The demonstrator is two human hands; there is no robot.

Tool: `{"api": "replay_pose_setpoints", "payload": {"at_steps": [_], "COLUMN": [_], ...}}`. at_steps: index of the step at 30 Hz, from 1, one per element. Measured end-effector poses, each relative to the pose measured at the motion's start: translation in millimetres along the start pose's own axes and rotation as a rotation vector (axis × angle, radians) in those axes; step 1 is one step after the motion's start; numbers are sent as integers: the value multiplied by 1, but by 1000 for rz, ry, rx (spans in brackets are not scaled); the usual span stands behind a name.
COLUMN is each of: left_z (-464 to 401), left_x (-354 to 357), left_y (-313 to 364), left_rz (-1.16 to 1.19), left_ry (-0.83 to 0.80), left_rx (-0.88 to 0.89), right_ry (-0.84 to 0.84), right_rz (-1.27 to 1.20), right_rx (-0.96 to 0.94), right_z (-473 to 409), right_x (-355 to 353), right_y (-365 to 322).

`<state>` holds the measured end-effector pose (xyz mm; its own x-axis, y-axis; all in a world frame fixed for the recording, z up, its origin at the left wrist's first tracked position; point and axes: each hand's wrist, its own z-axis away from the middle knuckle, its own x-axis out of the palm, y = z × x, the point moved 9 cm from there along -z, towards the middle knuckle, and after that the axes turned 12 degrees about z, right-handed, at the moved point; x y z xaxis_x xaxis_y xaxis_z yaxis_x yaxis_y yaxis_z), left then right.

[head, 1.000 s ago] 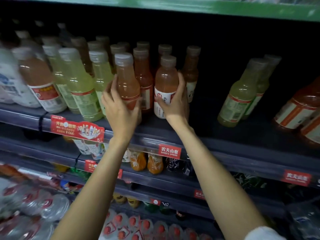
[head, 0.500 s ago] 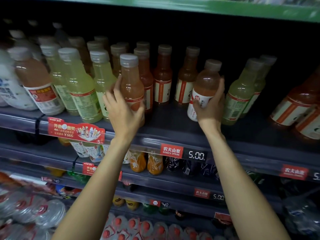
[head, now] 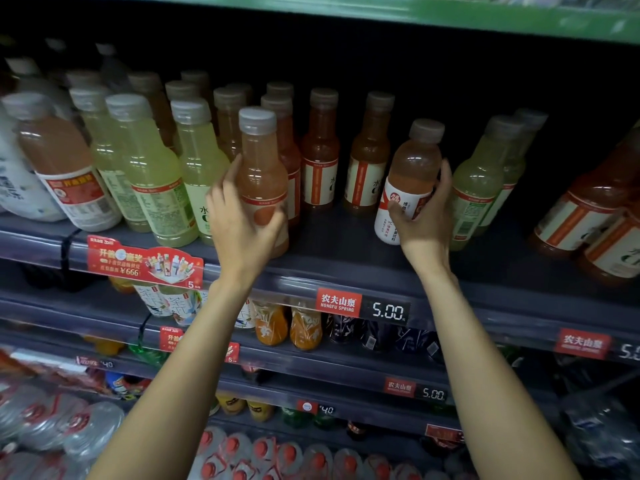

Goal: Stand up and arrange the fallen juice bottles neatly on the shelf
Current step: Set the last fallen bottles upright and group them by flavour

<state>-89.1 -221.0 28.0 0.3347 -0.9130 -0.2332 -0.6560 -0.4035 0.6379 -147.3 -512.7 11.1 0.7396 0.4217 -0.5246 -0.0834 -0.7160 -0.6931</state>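
Note:
My left hand (head: pixel 242 223) wraps around a tall orange juice bottle (head: pixel 261 168) that stands upright at the front of the dark shelf (head: pixel 332 254). A shorter pink-orange bottle with a white label (head: pixel 410 178) is gripped by my right hand (head: pixel 427 216); it tilts slightly left, its base on the shelf. To its right stand two yellow-green bottles (head: pixel 481 178). At the far right, red-orange bottles (head: pixel 585 209) lean over toward the left. Behind my hands stand upright orange bottles (head: pixel 320 150).
Rows of yellow-green bottles (head: pixel 149 168) and a pink one (head: pixel 59 161) fill the shelf's left side. Between my hands is bare shelf floor. A green shelf edge (head: pixel 381 12) runs overhead. Price rails (head: pixel 360 306) and lower shelves of drinks lie below.
My right hand carried the white-labelled bottle from beside the left-hand bottle rightward, next to the yellow-green bottles. My left hand stayed on the tall orange bottle.

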Motion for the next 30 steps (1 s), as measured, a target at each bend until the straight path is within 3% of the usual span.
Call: {"api": "replay_pose_setpoints", "payload": {"at_steps": [4, 7, 9, 12, 18, 30], "left_z": [0, 2, 2, 2, 7, 5], "left_x": [5, 10, 10, 11, 14, 41], "left_y": [3, 4, 3, 3, 1, 11], "left_rz": [44, 60, 65, 78, 38, 170], "left_ry": [-82, -115, -111, -105, -121, -274], "left_rx": [7, 8, 9, 6, -23, -68], "right_ry": [223, 398, 257, 94, 0, 8], "right_rz": [381, 428, 380, 396, 434, 299], "right_rx": [-43, -362, -483, -421, -214, -239], "right_z": [4, 23, 23, 0, -49, -5], "right_x": [-14, -13, 12, 45, 80, 58], "right_y": [-17, -51, -65, -71, -65, -73]}}
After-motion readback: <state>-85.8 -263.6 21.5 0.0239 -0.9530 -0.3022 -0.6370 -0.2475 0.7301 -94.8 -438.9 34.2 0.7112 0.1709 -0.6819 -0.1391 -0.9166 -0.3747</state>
